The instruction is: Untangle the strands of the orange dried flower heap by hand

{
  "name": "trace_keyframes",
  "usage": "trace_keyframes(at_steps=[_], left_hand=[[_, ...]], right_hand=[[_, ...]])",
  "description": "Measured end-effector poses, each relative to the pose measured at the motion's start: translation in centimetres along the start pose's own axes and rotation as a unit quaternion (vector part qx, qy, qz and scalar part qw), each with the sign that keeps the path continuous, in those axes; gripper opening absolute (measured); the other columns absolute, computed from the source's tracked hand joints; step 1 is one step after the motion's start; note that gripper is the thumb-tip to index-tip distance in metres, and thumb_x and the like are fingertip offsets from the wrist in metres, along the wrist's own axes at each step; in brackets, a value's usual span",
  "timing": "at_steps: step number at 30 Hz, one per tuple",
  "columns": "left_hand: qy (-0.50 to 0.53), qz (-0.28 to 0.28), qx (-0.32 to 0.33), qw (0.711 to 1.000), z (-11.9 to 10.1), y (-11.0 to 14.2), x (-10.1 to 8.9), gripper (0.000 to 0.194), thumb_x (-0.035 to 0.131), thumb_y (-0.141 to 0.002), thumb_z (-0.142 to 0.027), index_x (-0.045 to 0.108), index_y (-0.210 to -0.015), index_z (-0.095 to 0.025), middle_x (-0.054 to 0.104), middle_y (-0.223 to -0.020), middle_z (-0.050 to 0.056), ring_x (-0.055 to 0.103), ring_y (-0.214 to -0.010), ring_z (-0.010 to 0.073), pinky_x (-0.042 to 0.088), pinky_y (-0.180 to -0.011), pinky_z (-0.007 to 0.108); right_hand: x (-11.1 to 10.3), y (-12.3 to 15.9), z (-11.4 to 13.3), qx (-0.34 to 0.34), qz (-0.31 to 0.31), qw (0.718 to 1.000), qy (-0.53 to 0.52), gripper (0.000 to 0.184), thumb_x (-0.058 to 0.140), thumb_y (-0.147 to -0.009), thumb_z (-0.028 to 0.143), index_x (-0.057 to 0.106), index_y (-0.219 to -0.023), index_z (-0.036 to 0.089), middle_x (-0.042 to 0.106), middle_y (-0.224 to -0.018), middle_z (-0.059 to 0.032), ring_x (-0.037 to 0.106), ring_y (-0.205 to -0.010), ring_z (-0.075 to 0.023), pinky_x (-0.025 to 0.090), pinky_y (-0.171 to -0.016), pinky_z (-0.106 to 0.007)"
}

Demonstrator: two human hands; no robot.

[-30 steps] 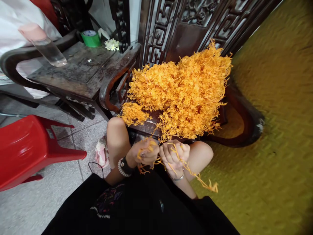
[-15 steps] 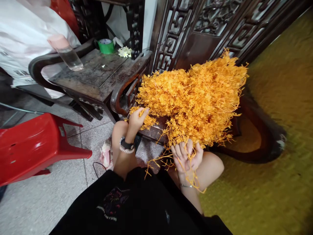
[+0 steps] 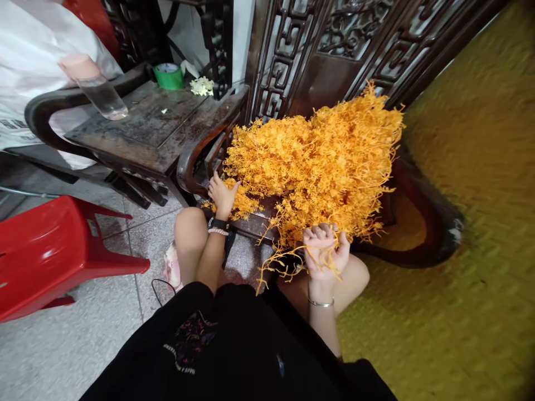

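A big heap of orange branching stems with small flower-like tips (image 3: 317,161) lies on a dark wooden chair (image 3: 267,207) in front of my knees. To its left is a small pile of loose orange tips (image 3: 244,201). My left hand (image 3: 223,196) is over that small pile, its fingers apart and nothing visible in them. At the heap's front edge, my right hand (image 3: 326,253) is turned palm up with curled fingers around thin orange stems (image 3: 284,259). Some strands cross the palm, and others trail off to the left.
Left of the chair stands a dark wooden side seat (image 3: 134,125) with a clear bottle (image 3: 98,92), a roll of green tape (image 3: 168,76) and pale flowers (image 3: 202,86). A red plastic stool (image 3: 45,245) is at the left, and a carved wooden panel (image 3: 309,78) rises behind the heap.
My left hand has opened from a pinch on orange bits and shifted slightly left over the small pile. My right hand keeps the stems, with fewer strands hanging over its wrist. The view has shifted a little.
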State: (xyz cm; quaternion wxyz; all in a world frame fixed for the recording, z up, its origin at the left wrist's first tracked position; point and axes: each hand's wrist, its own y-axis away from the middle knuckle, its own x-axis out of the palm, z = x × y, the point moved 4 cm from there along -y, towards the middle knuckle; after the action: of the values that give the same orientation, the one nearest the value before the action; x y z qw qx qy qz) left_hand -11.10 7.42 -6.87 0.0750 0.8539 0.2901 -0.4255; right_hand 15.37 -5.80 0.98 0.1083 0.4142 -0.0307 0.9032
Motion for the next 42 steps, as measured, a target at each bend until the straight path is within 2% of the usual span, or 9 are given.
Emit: trace_keyframes(at_steps=[8,10,13,16,20,24,28,36,42], left_hand=[[0.154,0.042,0.133,0.978,-1.9,5.4,-4.7,0.056,0.057,-0.083,-0.04,0.044,-0.13,-0.013,0.047,-0.135,0.019,0.039,-0.13,0.0277,0.027,-0.11,0.042],[0.253,0.189,0.218,0.923,-3.3,9.4,-5.3,0.046,0.057,-0.083,-0.04,0.052,-0.123,-0.016,0.054,-0.13,0.015,0.044,-0.126,0.0253,0.029,-0.11,0.041],[0.374,0.468,0.269,0.754,-5.2,16.3,-5.3,0.059,0.063,-0.08,-0.039,0.045,-0.132,-0.019,0.055,-0.129,0.013,0.052,-0.117,0.024,0.039,-0.102,0.04],[0.429,0.572,0.195,0.671,-5.4,19.8,-5.5,0.05,0.056,-0.084,-0.043,0.049,-0.127,-0.018,0.064,-0.106,0.009,0.061,-0.084,0.0168,0.049,-0.078,0.031],[0.434,0.504,0.053,0.745,-2.0,17.6,-7.7,0.035,0.052,-0.086,-0.046,0.06,-0.103,-0.017,0.057,-0.076,0.0,0.048,-0.057,0.0087,0.04,-0.052,0.02],[0.444,0.268,-0.066,0.852,4.1,12.8,-13.2,0.033,0.056,-0.083,-0.048,0.059,-0.1,-0.02,0.053,-0.071,-0.003,0.044,-0.055,0.0074,0.033,-0.048,0.017],[0.355,0.269,0.022,0.895,5.3,11.9,-15.2,0.03,0.05,-0.087,-0.046,0.061,-0.099,-0.02,0.053,-0.069,-0.002,0.045,-0.055,0.0091,0.036,-0.051,0.019],[-0.007,0.458,0.3,0.837,2.3,16.2,-3.7,0.041,0.059,-0.081,-0.023,0.056,-0.122,-0.024,0.061,-0.119,0.007,0.057,-0.108,0.0234,0.042,-0.095,0.033],[-0.051,0.493,0.293,0.817,4.1,16.0,-0.3,0.032,0.055,-0.085,-0.029,0.063,-0.115,-0.022,0.065,-0.118,0.007,0.06,-0.107,0.0247,0.042,-0.094,0.034]], right_hand=[[-2.6,0.4,1.6,0.002,-0.066,0.998,-0.012,0.007,0.057,-0.079,0.027,0.06,-0.073,0.027,0.065,-0.075,0.0055,0.061,-0.069,-0.0107,0.051,-0.079,-0.031],[-2.1,0.8,1.0,0.027,-0.053,0.998,-0.015,0.004,0.059,-0.079,0.028,0.06,-0.075,0.027,0.066,-0.075,0.0052,0.062,-0.07,-0.0107,0.052,-0.08,-0.031],[-0.3,1.6,-0.7,0.073,-0.02,0.997,0.008,0.004,0.059,-0.08,0.029,0.06,-0.078,0.027,0.066,-0.078,0.0032,0.064,-0.075,-0.0127,0.053,-0.081,-0.033],[2.0,2.5,-2.4,0.118,0.059,0.987,0.087,0.012,0.057,-0.082,0.034,0.059,-0.074,0.025,0.068,-0.084,-0.0008,0.065,-0.085,-0.0177,0.053,-0.083,-0.038],[3.8,3.2,-2.9,0.127,0.185,0.949,0.222,0.016,0.057,-0.084,0.035,0.062,-0.094,0.024,0.066,-0.111,-0.0061,0.061,-0.106,-0.0216,0.046,-0.097,-0.041],[2.6,2.4,-2.1,0.087,0.197,0.921,0.325,0.028,0.058,-0.086,0.032,0.06,-0.113,0.024,0.062,-0.124,-0.0077,0.058,-0.113,-0.021,0.039,-0.105,-0.041],[-0.9,1.3,-1.5,0.068,0.096,0.927,0.356,0.024,0.057,-0.086,0.035,0.064,-0.105,0.022,0.067,-0.114,-0.0071,0.064,-0.102,-0.0197,0.042,-0.101,-0.04],[-5.7,1.0,0.6,0.0,-0.035,0.945,0.324,0.02,0.06,-0.082,0.035,0.066,-0.094,0.021,0.072,-0.092,-0.0033,0.067,-0.084,-0.016,0.048,-0.087,-0.033],[-6.3,1.3,1.2,-0.011,-0.031,0.921,0.389,0.022,0.058,-0.082,0.039,0.066,-0.09,0.02,0.071,-0.09,-0.0042,0.064,-0.076,-0.0159,0.049,-0.079,-0.032]])
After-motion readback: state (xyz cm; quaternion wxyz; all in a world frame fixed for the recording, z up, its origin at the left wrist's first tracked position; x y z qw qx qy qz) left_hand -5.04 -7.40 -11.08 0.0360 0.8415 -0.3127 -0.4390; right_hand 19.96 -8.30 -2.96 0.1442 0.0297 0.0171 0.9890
